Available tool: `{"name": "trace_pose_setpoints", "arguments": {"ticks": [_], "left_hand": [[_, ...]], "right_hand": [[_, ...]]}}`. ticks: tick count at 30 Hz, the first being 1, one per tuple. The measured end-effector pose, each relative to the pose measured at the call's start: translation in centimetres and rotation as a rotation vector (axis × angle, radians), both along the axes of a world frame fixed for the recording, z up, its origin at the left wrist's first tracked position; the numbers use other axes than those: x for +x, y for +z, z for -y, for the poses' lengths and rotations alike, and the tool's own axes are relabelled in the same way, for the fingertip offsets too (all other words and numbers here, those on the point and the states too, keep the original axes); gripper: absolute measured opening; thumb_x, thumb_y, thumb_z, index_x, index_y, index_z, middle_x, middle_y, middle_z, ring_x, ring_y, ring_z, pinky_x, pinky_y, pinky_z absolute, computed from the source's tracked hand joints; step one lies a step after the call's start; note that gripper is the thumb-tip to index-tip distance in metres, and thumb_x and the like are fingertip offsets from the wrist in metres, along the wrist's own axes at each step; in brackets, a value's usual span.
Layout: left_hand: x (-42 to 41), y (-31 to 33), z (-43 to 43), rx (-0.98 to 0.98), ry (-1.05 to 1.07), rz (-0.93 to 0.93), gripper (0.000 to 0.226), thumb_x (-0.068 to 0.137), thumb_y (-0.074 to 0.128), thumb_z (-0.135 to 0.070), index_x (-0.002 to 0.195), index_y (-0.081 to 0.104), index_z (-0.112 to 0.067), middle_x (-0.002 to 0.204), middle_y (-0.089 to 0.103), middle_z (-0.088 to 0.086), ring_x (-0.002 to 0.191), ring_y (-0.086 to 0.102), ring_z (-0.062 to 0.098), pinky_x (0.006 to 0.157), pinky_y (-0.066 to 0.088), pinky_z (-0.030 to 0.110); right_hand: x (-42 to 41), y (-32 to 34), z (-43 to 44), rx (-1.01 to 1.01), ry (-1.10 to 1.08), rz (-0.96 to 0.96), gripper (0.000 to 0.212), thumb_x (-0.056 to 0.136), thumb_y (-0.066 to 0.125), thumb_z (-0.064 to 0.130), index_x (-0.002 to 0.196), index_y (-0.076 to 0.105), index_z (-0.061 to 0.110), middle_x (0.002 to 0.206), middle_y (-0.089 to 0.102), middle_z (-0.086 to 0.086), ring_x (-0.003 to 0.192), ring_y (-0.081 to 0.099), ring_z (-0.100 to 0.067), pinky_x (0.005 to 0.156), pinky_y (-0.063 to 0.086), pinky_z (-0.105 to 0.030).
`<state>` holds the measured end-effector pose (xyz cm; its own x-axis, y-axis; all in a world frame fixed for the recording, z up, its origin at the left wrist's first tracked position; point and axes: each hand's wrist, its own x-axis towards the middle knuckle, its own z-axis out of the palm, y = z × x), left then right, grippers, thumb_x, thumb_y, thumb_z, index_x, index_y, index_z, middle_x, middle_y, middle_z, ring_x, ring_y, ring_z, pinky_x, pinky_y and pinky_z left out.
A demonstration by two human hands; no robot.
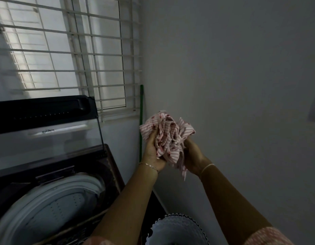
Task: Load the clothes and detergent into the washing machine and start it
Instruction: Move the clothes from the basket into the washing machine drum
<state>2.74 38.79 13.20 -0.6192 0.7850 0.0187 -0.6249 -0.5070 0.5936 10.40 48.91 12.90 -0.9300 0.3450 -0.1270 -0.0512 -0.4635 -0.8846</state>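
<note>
Garment: I see a pink-and-white striped cloth (168, 138), bunched into a wad, held up right of centre in the frame, in front of the grey wall (232, 68).
Left hand (153, 152): I see it cupped under the wad's left side, fingers closed into the fabric; a thin chain bracelet (150, 167) sits on the wrist.
Right hand (193, 159): I see it gripping the wad's right side, close to the other hand, with a pale band (208, 167) at the wrist.
Washing machine (107, 167): lower left of the frame, lid (47, 124) raised upright, drum (52, 209) open; the cloth is to the right of it, not over the drum.
Basket (178, 227): I see a pale scalloped rim at bottom centre, below the forearms.
Window (64, 50): upper left, barred with a white grille.
Green pole (141, 121): I see it standing in the corner, just left of the cloth.
</note>
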Motion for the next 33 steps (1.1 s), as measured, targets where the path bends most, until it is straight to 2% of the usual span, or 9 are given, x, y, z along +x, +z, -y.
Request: {"name": "trace_pose_setpoints", "arguments": {"ticks": [4,6,10,12,16,21,25,30,33], "left_hand": [[-0.6,0.9,-0.3,0.031,0.005,0.010,0.056,0.091,0.047,-0.045,0.134,0.052,-0.010,0.137,0.055,0.014,0.125,0.052,0.029,0.099,0.045,0.040],[-0.7,1.4,-0.5,0.040,0.003,-0.007,0.060,0.086,0.050,-0.046,0.135,0.052,-0.011,0.138,0.054,0.014,0.128,0.050,0.030,0.103,0.042,0.040],[-1.2,2.1,-0.6,0.072,0.014,-0.057,0.060,0.080,0.053,-0.047,0.129,0.056,-0.013,0.132,0.058,0.011,0.122,0.054,0.028,0.105,0.041,0.040],[-1.6,2.0,-0.7,0.061,0.019,-0.075,0.055,0.085,0.050,-0.046,0.127,0.058,-0.013,0.132,0.058,0.010,0.121,0.055,0.027,0.102,0.043,0.039],[-2.2,1.0,-0.6,-0.008,-0.044,-0.085,0.053,0.092,0.042,-0.048,0.126,0.058,-0.011,0.129,0.060,0.011,0.119,0.055,0.028,0.100,0.044,0.040],[-2.6,-0.3,-0.5,-0.111,-0.115,-0.106,0.059,0.089,0.051,-0.049,0.133,0.055,-0.011,0.135,0.057,0.013,0.126,0.051,0.031,0.108,0.038,0.044],[-3.1,-0.5,0.0,-0.177,-0.086,-0.117,0.059,0.088,0.053,-0.049,0.133,0.055,-0.010,0.133,0.059,0.013,0.125,0.053,0.030,0.106,0.040,0.043],[-3.9,-0.1,1.8,-0.247,-0.050,-0.137,0.065,0.083,0.061,-0.053,0.132,0.056,-0.011,0.135,0.057,0.012,0.127,0.051,0.030,0.115,0.030,0.047],[-4.4,-0.1,3.9,-0.312,0.007,-0.140,0.061,0.082,0.063,-0.054,0.126,0.062,-0.013,0.129,0.062,0.011,0.122,0.056,0.029,0.111,0.036,0.047]], "right_hand": [[0.3,-2.1,0.2,-0.017,-0.076,0.024,0.054,0.096,0.035,0.054,0.125,0.061,0.018,0.121,0.067,-0.007,0.113,0.061,-0.025,0.090,0.050,-0.038],[0.2,-3.3,0.2,-0.151,-0.113,0.051,0.061,0.095,0.032,0.056,0.132,0.056,0.014,0.128,0.062,-0.014,0.119,0.056,-0.032,0.094,0.047,-0.044],[0.1,-4.8,0.3,-0.295,-0.112,0.183,0.079,0.091,0.015,0.068,0.145,0.036,0.015,0.149,0.037,-0.019,0.137,0.033,-0.040,0.108,0.021,-0.061],[-0.1,-4.8,0.7,-0.392,-0.114,0.130,0.086,0.087,0.015,0.075,0.144,0.036,0.015,0.148,0.036,-0.022,0.133,0.036,-0.043,0.103,0.030,-0.061],[-0.6,-3.5,0.8,-0.487,-0.098,-0.141,0.092,0.083,0.015,0.078,0.137,0.045,0.010,0.137,0.050,-0.023,0.123,0.050,-0.042,0.090,0.047,-0.058],[-1.7,-1.5,0.1,-0.449,-0.174,-0.229,0.078,0.086,0.029,0.072,0.136,0.050,0.016,0.136,0.054,-0.018,0.124,0.050,-0.040,0.106,0.036,-0.056],[-2.4,0.2,0.8,-0.411,-0.145,-0.279,0.068,0.091,0.027,0.063,0.132,0.053,0.015,0.130,0.057,-0.019,0.121,0.051,-0.038,0.106,0.035,-0.051],[-4.1,1.3,2.5,-0.344,-0.117,-0.267,0.062,0.092,0.034,0.053,0.131,0.055,0.009,0.133,0.056,-0.020,0.124,0.051,-0.038,0.110,0.034,-0.051],[-5.1,1.3,3.6,-0.327,-0.081,-0.255,0.057,0.092,0.036,0.049,0.126,0.058,0.009,0.129,0.059,-0.019,0.121,0.053,-0.037,0.109,0.036,-0.050]]}}
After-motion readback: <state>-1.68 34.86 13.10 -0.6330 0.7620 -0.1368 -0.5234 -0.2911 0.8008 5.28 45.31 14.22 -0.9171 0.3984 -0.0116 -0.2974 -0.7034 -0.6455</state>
